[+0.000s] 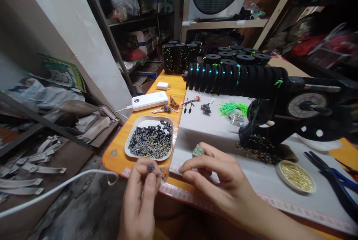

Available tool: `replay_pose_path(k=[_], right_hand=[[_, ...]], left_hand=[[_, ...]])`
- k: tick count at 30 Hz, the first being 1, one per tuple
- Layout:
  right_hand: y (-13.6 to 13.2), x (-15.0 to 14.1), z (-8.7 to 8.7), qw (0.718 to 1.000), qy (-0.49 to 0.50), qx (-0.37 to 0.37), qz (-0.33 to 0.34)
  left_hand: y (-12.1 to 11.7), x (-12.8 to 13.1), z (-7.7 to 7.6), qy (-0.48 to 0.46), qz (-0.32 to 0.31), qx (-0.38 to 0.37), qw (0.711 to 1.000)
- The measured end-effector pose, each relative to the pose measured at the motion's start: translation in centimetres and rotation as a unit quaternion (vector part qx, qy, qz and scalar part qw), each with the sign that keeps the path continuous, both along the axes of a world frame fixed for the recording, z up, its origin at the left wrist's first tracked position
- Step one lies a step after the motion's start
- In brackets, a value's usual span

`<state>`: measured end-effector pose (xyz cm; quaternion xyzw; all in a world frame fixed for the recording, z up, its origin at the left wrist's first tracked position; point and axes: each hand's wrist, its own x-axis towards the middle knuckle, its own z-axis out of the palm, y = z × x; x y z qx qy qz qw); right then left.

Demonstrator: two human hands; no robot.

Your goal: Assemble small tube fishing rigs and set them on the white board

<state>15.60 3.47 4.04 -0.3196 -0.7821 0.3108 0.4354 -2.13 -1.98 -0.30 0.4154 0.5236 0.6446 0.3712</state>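
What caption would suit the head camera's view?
Two hands holding small pieces beside a tray of tiny parts, with pliers at the right.

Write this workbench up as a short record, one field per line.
Left hand: the left hand pinches a small dark piece
Right hand: the right hand has a grey-green lump at its fingers
Beyond left hand: pale tray of small dark pieces, some yellow-marked
Machine: dark mechanism with a ridged black cylinder
Right side: round dish of gold-coloured bits; blue-and-black tool
Behind tray: white device with cable
Unclear: what the small pieces are
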Motion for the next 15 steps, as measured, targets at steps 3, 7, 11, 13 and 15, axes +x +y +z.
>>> replay_pose_path(k=[3,7,11,13,15], right_hand=[[-0.2,-0.2,0.2,0.998,0.045,-0.052,-0.001],[-0.2,-0.4,0.1,0.994,0.079,-0.081,0.002],[-0.3,-0.3,-0.1,0.996,0.069,-0.064,-0.005],[-0.4,-0.2,-0.2,0.998,0.054,-0.034,-0.008],[-0.5,-0.1,-0.1,0.999,0.038,-0.01,-0.006]], left_hand=[[-0.2,1.7,0.6,-0.138,-0.107,-0.016,0.985],[-0.1,3.2,1.1,-0.231,-0.131,-0.064,0.962],[-0.1,3.9,1.5,-0.205,-0.139,-0.101,0.963],[-0.3,4.1,1.5,-0.167,-0.121,-0.108,0.973],[-0.5,4.2,1.5,-0.146,-0.097,-0.111,0.978]])
